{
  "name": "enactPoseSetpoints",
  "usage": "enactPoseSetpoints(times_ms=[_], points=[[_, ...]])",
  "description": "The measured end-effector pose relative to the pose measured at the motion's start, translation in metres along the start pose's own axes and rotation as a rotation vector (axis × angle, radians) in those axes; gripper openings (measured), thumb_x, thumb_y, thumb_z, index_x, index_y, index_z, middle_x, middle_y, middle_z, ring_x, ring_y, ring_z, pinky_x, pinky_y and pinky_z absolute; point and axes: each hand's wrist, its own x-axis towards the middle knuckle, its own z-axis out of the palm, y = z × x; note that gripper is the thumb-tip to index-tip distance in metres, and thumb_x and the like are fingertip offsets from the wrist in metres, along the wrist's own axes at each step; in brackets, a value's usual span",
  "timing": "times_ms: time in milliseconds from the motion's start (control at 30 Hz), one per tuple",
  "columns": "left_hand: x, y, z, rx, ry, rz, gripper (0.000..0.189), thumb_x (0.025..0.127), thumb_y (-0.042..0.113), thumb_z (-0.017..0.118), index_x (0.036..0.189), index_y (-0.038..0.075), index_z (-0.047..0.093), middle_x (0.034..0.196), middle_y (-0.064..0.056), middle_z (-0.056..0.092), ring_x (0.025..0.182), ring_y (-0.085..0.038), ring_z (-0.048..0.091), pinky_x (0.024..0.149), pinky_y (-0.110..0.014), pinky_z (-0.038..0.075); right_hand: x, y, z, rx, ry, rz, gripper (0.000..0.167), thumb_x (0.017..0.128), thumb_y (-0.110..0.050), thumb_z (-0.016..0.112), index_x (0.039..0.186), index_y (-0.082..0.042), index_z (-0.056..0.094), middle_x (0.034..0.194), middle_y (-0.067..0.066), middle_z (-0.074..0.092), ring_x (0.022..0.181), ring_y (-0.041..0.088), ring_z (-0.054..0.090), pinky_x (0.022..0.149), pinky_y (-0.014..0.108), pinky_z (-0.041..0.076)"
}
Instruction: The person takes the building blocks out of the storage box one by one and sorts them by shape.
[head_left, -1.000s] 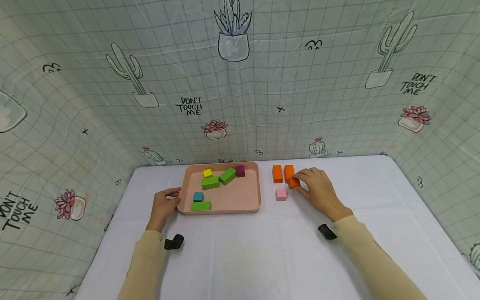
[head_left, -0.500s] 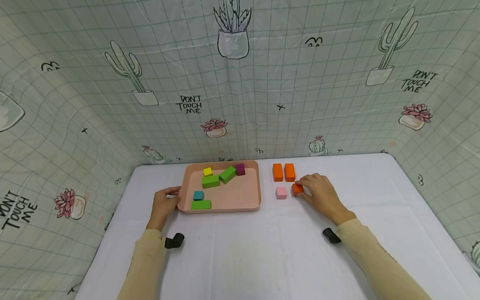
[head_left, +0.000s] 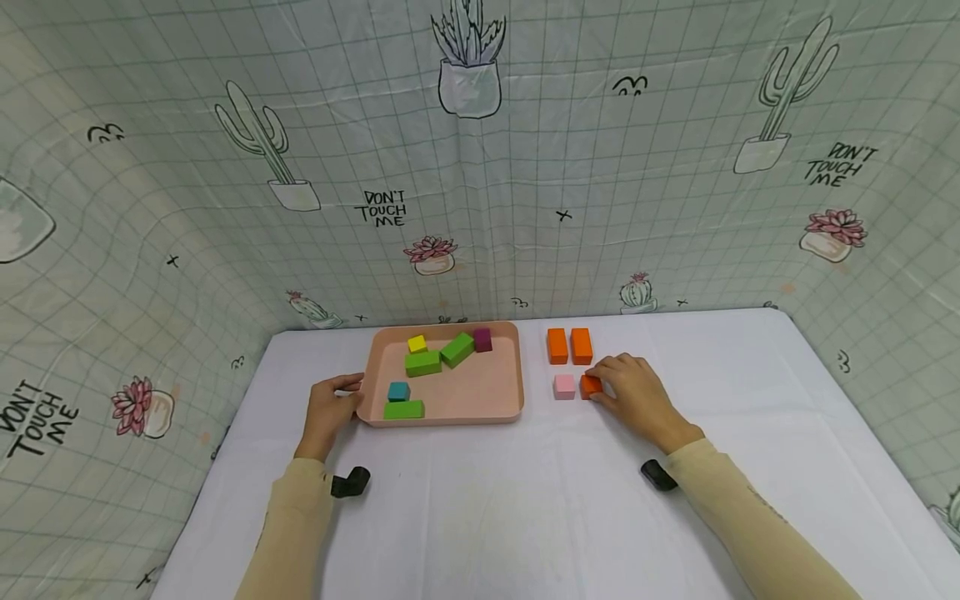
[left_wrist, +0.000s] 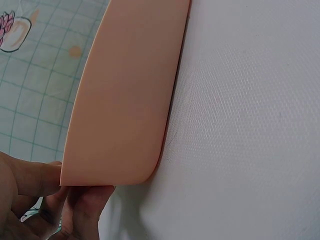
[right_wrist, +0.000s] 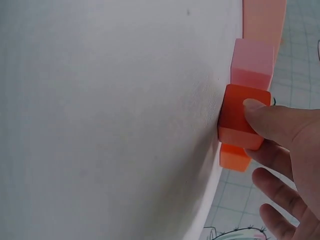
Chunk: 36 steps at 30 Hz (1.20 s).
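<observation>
A small orange block is pinched between the thumb and fingers of my right hand, low over the white table. Right beside it, on its left, sits a pink cube. Two longer orange blocks lie side by side just behind. My left hand holds the left end of a peach-coloured tray, its thumb and a finger at the rim in the left wrist view. Inside the tray are green blocks, a yellow cube, a teal cube and a purple cube.
A white cloth covers the table. Behind and at both sides hangs a grid-patterned curtain with cactus drawings. Black wrist-worn pieces project inward near the sleeves.
My right hand has carried the small orange block forward toward me, away from the longer orange ones, then left beside the pink cube. The left hand and tray stay put.
</observation>
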Motion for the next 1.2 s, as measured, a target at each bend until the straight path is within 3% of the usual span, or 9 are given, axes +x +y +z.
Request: enactPoseSetpoints(times_ms=[200, 500, 767, 1200], points=[[0.001, -0.001, 0.001, 0.007, 0.007, -0.009, 0.039, 0.098, -0.006, 0.057, 0.137, -0.012, 0.064, 0.129, -0.030, 0.061, 0.081, -0.014, 0.060, 0.061, -0.019, 0.052, 0.002, -0.002, 0.001, -0.003, 0.011, -0.013, 0.034, 0.083, -0.010, 0.090, 0.113, 0.000, 0.078, 0.111, 0.013, 0.075, 0.102, 0.035, 0.063, 0.095, 0.056, 0.050], [0.002, 0.000, 0.002, 0.001, 0.003, -0.038, 0.039, 0.100, -0.004, 0.058, 0.138, -0.010, 0.064, 0.125, -0.026, 0.060, 0.083, -0.017, 0.062, 0.062, -0.022, 0.053, 0.009, -0.010, -0.007, 0.016, 0.006, 0.000, 0.040, 0.089, -0.016, 0.087, 0.124, -0.001, 0.075, 0.122, 0.015, 0.072, 0.111, 0.038, 0.062, 0.100, 0.057, 0.048], [0.003, 0.001, 0.001, 0.007, 0.014, -0.050, 0.039, 0.100, -0.004, 0.058, 0.137, -0.009, 0.065, 0.126, -0.026, 0.060, 0.082, -0.015, 0.062, 0.062, -0.021, 0.053, 0.030, -0.027, -0.013, 0.050, 0.041, -0.073, 0.036, 0.088, -0.013, 0.085, 0.120, 0.001, 0.074, 0.116, 0.015, 0.073, 0.105, 0.035, 0.061, 0.097, 0.055, 0.049], [0.003, 0.001, 0.000, 0.002, 0.014, -0.030, 0.039, 0.099, -0.005, 0.058, 0.136, -0.010, 0.065, 0.125, -0.026, 0.061, 0.077, -0.014, 0.061, 0.060, -0.021, 0.052, 0.070, -0.053, -0.004, 0.046, 0.000, -0.162, 0.047, 0.089, -0.016, 0.086, 0.131, -0.003, 0.071, 0.130, 0.013, 0.070, 0.119, 0.035, 0.061, 0.106, 0.052, 0.046]])
